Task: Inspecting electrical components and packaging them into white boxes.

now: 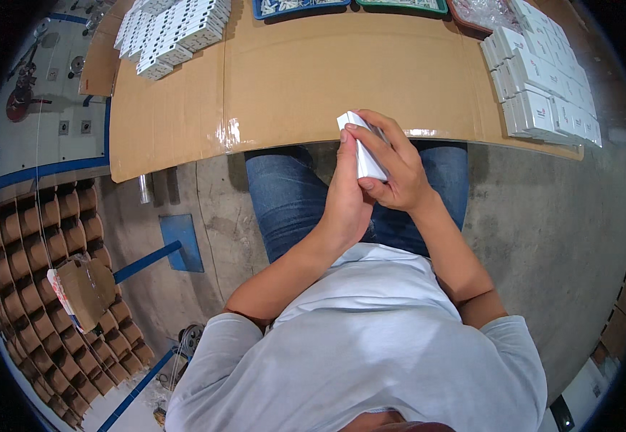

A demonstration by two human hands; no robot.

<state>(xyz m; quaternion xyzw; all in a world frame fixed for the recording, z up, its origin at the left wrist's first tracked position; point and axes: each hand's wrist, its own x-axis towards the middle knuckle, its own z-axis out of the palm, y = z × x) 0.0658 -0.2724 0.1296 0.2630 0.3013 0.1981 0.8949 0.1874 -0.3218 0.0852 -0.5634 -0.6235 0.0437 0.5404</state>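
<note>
Two hands close around one white box above the person's lap, at the near edge of the cardboard-covered surface. The left hand supports it from the left, its thumb pressed along the box's left side near the far end; its other fingers are mostly hidden, so how far they curl cannot be told. The right hand covers the right side, fingers bent over the box with their tips toward the far end and the thumb at the near end. Both sets of fingers are parted only by the box's own width, and the box tilts a little, its far end to the left. At the far left of the surface stands a block of small white boxes with dark marks; at the far right, larger white boxes are piled in layers. Between them, along the far edge, sit a blue tray and a green tray, both holding small pale parts, and a reddish tray with clear plastic in it. Left of the person, a brown cardboard grid stands beyond a blue bar.
</note>
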